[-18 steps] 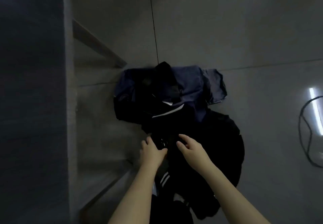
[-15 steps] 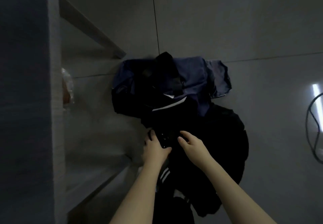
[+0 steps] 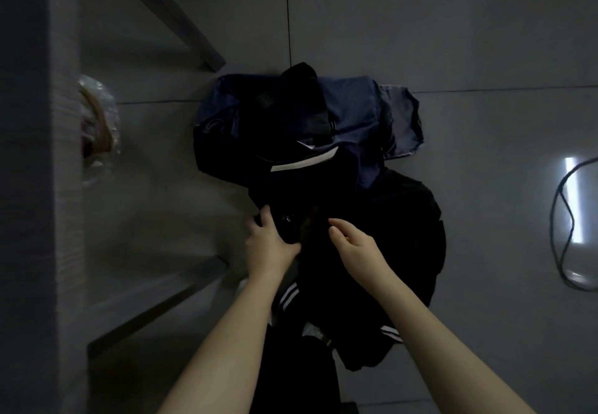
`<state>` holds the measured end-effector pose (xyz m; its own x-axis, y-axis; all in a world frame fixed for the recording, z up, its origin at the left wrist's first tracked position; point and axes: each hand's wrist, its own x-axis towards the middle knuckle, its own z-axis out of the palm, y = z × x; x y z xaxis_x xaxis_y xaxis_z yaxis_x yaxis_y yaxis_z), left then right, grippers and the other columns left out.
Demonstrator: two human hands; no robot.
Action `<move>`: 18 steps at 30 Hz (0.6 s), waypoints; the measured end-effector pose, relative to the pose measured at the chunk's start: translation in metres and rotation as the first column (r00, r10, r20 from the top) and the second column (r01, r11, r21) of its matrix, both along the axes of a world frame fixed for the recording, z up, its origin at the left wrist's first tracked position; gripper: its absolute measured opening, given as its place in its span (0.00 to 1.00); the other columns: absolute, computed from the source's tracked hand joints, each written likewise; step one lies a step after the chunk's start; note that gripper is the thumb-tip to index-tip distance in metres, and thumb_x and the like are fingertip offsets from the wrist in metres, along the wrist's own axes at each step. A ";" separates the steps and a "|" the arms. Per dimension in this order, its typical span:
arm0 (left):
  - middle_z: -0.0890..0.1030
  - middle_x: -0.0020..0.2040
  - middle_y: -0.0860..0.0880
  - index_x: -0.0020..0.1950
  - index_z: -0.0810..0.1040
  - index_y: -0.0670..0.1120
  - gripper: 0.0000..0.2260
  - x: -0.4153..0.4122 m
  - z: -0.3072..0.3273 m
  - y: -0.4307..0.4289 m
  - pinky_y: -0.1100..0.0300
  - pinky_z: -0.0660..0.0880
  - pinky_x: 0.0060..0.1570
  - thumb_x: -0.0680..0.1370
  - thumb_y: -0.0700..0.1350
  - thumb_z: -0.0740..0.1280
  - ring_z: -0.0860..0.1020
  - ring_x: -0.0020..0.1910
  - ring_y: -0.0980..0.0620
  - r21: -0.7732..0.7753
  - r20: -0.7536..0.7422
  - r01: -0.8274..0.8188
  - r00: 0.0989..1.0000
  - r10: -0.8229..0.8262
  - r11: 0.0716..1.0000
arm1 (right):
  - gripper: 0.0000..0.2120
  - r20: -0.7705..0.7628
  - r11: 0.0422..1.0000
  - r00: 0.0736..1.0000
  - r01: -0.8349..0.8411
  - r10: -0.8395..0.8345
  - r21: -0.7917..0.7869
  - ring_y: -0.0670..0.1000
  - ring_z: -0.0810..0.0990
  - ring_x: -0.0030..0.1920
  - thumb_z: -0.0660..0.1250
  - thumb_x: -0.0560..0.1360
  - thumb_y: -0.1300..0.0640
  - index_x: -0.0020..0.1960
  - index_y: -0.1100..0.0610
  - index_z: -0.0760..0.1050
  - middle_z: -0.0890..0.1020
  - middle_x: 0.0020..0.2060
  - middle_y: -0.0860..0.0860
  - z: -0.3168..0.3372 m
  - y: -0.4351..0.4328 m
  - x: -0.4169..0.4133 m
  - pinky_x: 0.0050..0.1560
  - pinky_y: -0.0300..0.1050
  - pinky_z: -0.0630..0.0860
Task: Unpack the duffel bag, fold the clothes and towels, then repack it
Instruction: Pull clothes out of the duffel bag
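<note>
Both hands I'm watching work dark clothing: my left hand (image 3: 270, 244) curls its fingers on black fabric (image 3: 372, 235), my right hand (image 3: 354, 245) hovers half-open just beside, the navy duffel bag (image 3: 349, 112) lying beyond the fingertips.

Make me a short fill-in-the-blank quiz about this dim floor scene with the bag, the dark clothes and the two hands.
1. The navy duffel bag lies on the tiled ____.
2. Both the left hand and the right hand are at a ____ garment.
3. The garment's stripes near the left forearm are ____ in colour.
4. The cable lies to the ____ of the clothes.

Missing words: floor; black; white; right
</note>
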<state>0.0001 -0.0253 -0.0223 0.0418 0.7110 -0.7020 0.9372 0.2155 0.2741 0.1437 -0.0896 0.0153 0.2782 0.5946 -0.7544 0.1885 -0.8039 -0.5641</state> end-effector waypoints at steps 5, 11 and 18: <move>0.61 0.68 0.44 0.73 0.55 0.50 0.42 0.014 0.096 0.008 0.54 0.73 0.56 0.66 0.52 0.76 0.74 0.60 0.41 -0.154 0.155 -0.062 0.984 0.086 0.986 | 0.31 -0.021 0.982 0.984 -0.176 0.178 0.063 0.48 0.70 0.66 0.64 0.72 0.68 0.73 0.52 0.64 0.70 0.68 0.51 0.061 -0.002 0.003 0.66 0.44 0.69; 0.60 0.69 0.47 0.74 0.54 0.52 0.45 0.023 0.225 0.034 0.55 0.71 0.62 0.65 0.52 0.77 0.71 0.64 0.46 -0.236 0.291 0.086 0.956 -0.014 0.968 | 0.46 0.236 0.848 0.881 -0.463 0.410 0.258 0.50 0.64 0.71 0.78 0.63 0.55 0.75 0.53 0.57 0.67 0.71 0.50 0.149 0.015 0.011 0.68 0.38 0.60; 0.57 0.75 0.52 0.77 0.50 0.56 0.33 -0.010 0.349 0.088 0.52 0.62 0.70 0.77 0.62 0.60 0.62 0.72 0.48 -0.115 0.469 0.049 0.883 0.011 0.992 | 0.46 0.191 0.787 0.952 -0.305 0.238 0.537 0.51 0.73 0.65 0.76 0.59 0.41 0.72 0.49 0.60 0.73 0.65 0.48 0.244 0.067 -0.013 0.61 0.54 0.74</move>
<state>-0.0100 0.0632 0.3265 0.3991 0.6182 -0.6772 0.7107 0.2581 0.6545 0.1309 -0.0227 0.2594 0.1006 0.9637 -0.2475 0.4373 -0.2662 -0.8590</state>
